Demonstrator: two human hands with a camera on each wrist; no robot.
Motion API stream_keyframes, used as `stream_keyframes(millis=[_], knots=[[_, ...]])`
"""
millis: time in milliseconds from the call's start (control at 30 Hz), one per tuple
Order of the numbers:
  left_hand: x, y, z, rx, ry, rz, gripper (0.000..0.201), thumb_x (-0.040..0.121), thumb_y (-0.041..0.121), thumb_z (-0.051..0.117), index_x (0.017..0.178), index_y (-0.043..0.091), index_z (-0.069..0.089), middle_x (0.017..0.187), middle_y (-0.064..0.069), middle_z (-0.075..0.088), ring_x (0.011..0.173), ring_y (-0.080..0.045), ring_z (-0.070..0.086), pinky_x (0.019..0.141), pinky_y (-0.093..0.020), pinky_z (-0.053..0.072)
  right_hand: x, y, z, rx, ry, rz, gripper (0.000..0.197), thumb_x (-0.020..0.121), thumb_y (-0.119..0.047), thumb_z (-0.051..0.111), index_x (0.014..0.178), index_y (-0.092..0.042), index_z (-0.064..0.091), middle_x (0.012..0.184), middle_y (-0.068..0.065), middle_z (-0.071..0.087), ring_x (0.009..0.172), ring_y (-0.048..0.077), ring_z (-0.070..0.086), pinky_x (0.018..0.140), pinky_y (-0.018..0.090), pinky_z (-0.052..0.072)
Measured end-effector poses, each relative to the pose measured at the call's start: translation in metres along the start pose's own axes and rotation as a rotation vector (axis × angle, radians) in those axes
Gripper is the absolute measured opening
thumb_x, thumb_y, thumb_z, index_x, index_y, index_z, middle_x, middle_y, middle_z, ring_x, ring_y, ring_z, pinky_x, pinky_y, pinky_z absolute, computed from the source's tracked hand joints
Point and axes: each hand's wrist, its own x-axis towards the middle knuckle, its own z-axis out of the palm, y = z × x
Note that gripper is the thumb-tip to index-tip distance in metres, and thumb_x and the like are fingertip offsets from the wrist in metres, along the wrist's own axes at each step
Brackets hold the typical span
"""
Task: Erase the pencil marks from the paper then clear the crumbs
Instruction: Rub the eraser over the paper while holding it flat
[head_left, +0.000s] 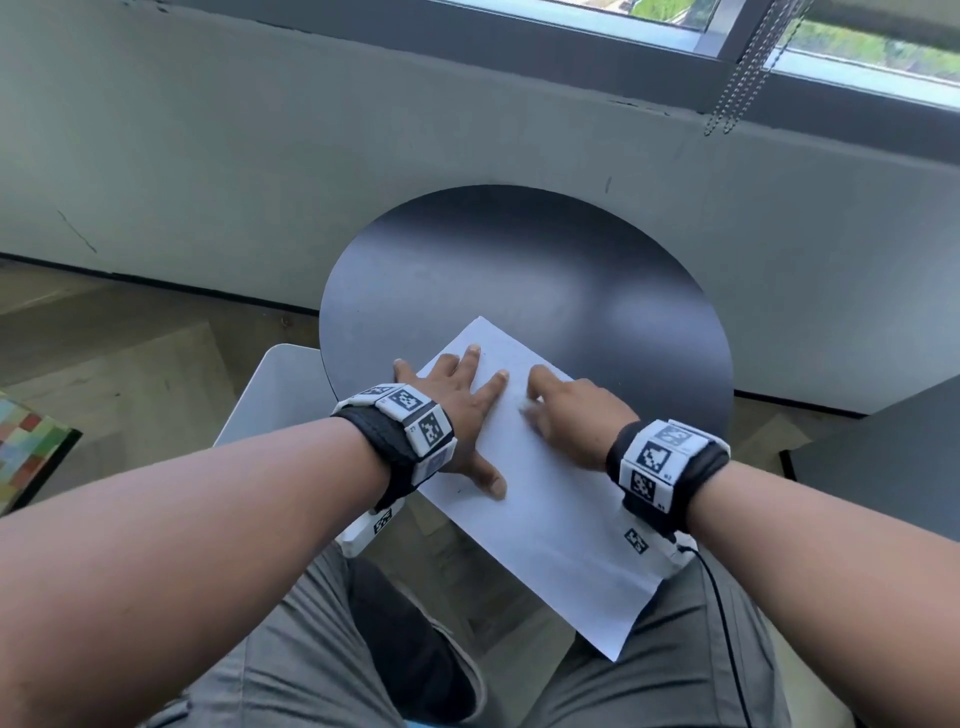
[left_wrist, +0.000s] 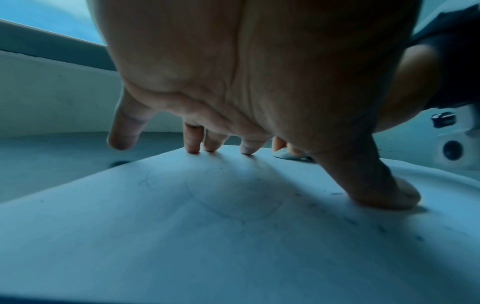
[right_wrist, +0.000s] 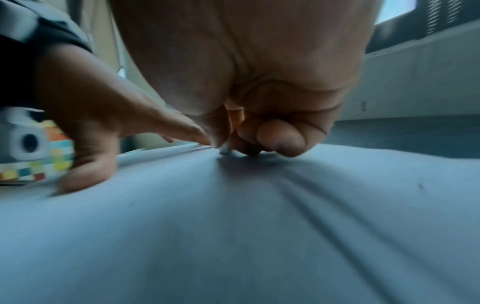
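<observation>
Right now: rubbing out marks, sheet pinned flat.

Faint pencil marks (left_wrist: 233, 197) lie under the left hand (head_left: 457, 410), just left of the right hand (head_left: 571, 410), which is nearer. The right hand's curled fingers (right_wrist: 280, 139) pinch a small eraser (left_wrist: 285, 154) against the paper (head_left: 561, 519), whose long axis runs away leftward; left fingers (left_wrist: 193, 137) are spread, pressing down.

Both forearms reach forward, each wrist wrapped in a black band with white marker blocks. The left hand (head_left: 462, 410) lies flat — fingers spread and straight, thumb splayed toward the body. The right hand (head_left: 576, 410) is curled — index finger extended, the other fingers (right_wrist: 280, 137) tucked under the palm.
</observation>
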Motion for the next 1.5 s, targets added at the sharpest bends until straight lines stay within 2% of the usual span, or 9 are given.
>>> stream_keyframes(millis=[100,233,500,733,900,1067,1233,1400,1500], knots=[[-0.004,0.001,0.0,0.036,-0.005,0.009,0.134,0.053,0.097,0.055,0.157,0.037,-0.005,0.165,-0.008,-0.009,0.151,-0.029,0.004,0.108,-0.069,0.022,0.01,0.009,-0.006,0.087,0.02,0.087,0.02,0.1,-0.043,0.038,0.104,-0.023,0.041,0.082,0.001,0.049,0.085,0.033,0.058,0.077,0.039,0.049],[-0.004,-0.003,-0.013,0.046,0.098,0.052,0.096,0.068,0.091,0.05,0.147,0.041,0.031,0.143,-0.009,0.035,0.133,-0.03,0.033,0.1,-0.054,0.035,0.011,0.013,-0.006,0.119,0.013,0.073,0.018,0.1,-0.042,0.041,0.104,-0.026,0.044,0.077,-0.004,0.049,0.081,0.03,0.056,0.073,0.037,0.047],[0.013,-0.034,0.005,0.017,0.039,0.197,0.127,0.062,0.097,0.043,0.157,0.034,-0.013,0.164,0.009,-0.023,0.152,-0.022,-0.019,0.117,-0.065,0.004,0.018,0.019,-0.017,0.062,0.018,0.069,0.018,0.097,-0.043,0.044,0.102,-0.026,0.046,0.096,0.006,0.06,0.086,0.03,0.058,0.074,0.037,0.049],[0.012,-0.027,0.011,-0.009,0.031,0.177,0.133,0.057,0.099,0.045,0.155,0.035,-0.018,0.163,0.005,-0.027,0.151,-0.026,-0.023,0.115,-0.069,0.002,-0.007,-0.016,0.013,-0.074,0.016,-0.191,0.02,0.099,-0.04,0.04,0.109,-0.023,0.045,0.113,0.01,0.063,0.1,0.034,0.057,0.076,0.039,0.045],[0.014,-0.026,0.01,-0.028,0.0,0.167,0.136,0.054,0.1,0.049,0.154,0.038,-0.02,0.162,0.006,-0.029,0.15,-0.026,-0.025,0.115,-0.07,0.0,0.015,0.008,-0.009,0.026,0.098,0.079,0.021,0.099,-0.035,0.04,0.109,-0.016,0.043,0.109,0.016,0.062,0.096,0.037,0.056,0.081,0.043,0.048],[0.016,-0.026,0.012,-0.035,0.015,0.167,0.135,0.055,0.099,0.05,0.154,0.039,-0.019,0.163,0.005,-0.029,0.15,-0.027,-0.024,0.114,-0.072,0.001,-0.01,-0.03,0.021,-0.022,-0.045,-0.212,0.023,0.098,-0.033,0.042,0.115,-0.018,0.042,0.108,0.014,0.064,0.096,0.037,0.057,0.077,0.043,0.047],[0.017,-0.026,0.013,-0.02,0.018,0.157,0.137,0.051,0.101,0.048,0.153,0.039,-0.02,0.162,0.006,-0.029,0.15,-0.027,-0.023,0.113,-0.072,0.003,0.02,0.004,-0.004,0.066,0.091,0.097,0.02,0.099,-0.037,0.04,0.108,-0.019,0.042,0.11,0.016,0.062,0.095,0.036,0.057,0.082,0.043,0.049],[0.017,-0.026,0.015,-0.009,0.027,0.163,0.136,0.053,0.101,0.046,0.154,0.037,-0.02,0.162,0.004,-0.029,0.15,-0.028,-0.024,0.113,-0.073,0.002,-0.009,-0.031,0.024,-0.023,-0.052,-0.165,0.03,0.098,-0.034,0.04,0.121,-0.015,0.034,0.109,0.019,0.062,0.091,0.039,0.057,0.07,0.041,0.042],[0.017,-0.025,0.014,-0.017,0.015,0.157,0.137,0.052,0.101,0.046,0.153,0.038,-0.021,0.162,0.005,-0.03,0.15,-0.028,-0.024,0.113,-0.072,0.001,0.013,-0.007,0.007,-0.004,0.035,0.014,0.026,0.1,-0.036,0.038,0.117,-0.016,0.038,0.111,0.019,0.061,0.094,0.037,0.057,0.079,0.042,0.048]])
